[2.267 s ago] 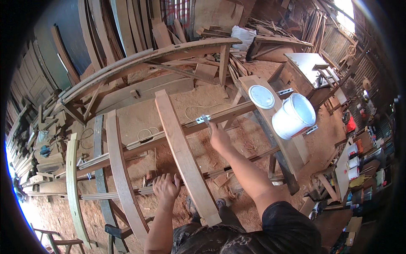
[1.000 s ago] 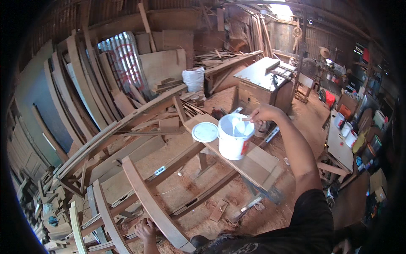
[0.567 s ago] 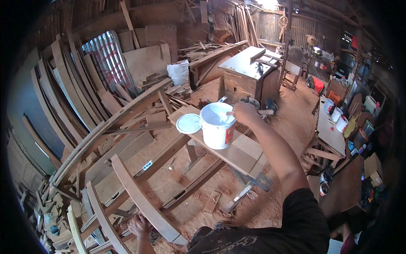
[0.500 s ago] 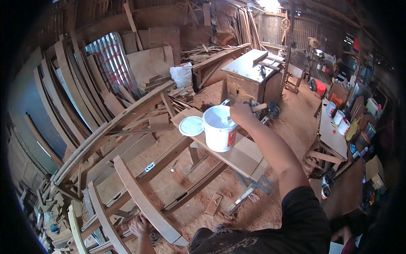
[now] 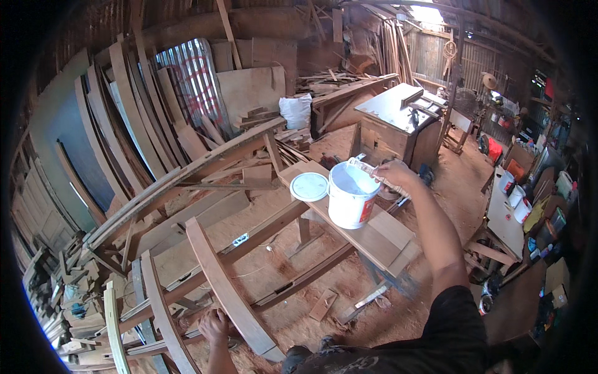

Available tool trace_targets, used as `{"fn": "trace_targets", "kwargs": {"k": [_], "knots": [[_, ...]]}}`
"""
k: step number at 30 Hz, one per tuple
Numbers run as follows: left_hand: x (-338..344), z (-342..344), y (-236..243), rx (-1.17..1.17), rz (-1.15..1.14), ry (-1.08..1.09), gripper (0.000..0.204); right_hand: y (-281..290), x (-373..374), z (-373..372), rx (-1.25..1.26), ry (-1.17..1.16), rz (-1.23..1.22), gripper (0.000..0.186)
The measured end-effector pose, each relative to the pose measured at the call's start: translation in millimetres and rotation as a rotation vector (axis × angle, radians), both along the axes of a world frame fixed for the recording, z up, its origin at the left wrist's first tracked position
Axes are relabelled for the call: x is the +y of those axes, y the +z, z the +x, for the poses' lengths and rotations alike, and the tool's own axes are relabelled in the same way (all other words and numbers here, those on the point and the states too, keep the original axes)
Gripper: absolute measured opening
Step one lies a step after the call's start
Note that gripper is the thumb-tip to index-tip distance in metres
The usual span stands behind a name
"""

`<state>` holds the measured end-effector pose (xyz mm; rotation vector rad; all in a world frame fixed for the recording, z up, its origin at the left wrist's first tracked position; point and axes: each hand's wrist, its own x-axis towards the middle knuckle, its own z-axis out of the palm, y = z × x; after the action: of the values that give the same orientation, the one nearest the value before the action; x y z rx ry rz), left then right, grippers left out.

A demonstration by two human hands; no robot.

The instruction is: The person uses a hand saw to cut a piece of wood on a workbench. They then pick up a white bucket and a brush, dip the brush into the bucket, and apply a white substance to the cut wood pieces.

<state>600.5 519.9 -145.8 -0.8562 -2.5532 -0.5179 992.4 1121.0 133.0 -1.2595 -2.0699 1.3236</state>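
Observation:
My right hand [image 5: 395, 175] is closed around a paintbrush [image 5: 363, 165] with white on its bristle end, held over the right rim of a white bucket [image 5: 350, 209]. White paint coats the inside of this bucket. Its round white lid [image 5: 309, 186] lies just left of it on a wooden board [image 5: 380, 240]. At the lower edge, my left hand [image 5: 213, 325] has its fingers curled beside a curved wooden plank [image 5: 225, 288]; what it grips, if anything, is hidden.
More curved slats [image 5: 163, 321] lie across long wooden beams [image 5: 299, 277] in front of me. A white-topped cabinet [image 5: 389, 107] stands behind the bucket. To the right, a side table [image 5: 503, 218] bears several containers. Boards [image 5: 121, 118] lean on the left wall.
The brush has come up from inside the bucket to its rim, with my right hand turned. My head view has swung left; my left hand still stays beside the plank.

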Motion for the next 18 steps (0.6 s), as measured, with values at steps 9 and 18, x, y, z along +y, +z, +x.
{"fn": "trace_targets", "kwargs": {"k": [9,18], "knots": [[-3.8,-15.5,-30.6,0.106,0.044,-0.050,0.026,-62.0,-121.9,-6.1,0.769,0.128,-0.599,0.043],[0.8,-1.8,4.6,-0.046,-0.011,-0.020,0.035,-222.9,-326.2,-63.8,0.325,0.184,-0.540,0.038]]}}
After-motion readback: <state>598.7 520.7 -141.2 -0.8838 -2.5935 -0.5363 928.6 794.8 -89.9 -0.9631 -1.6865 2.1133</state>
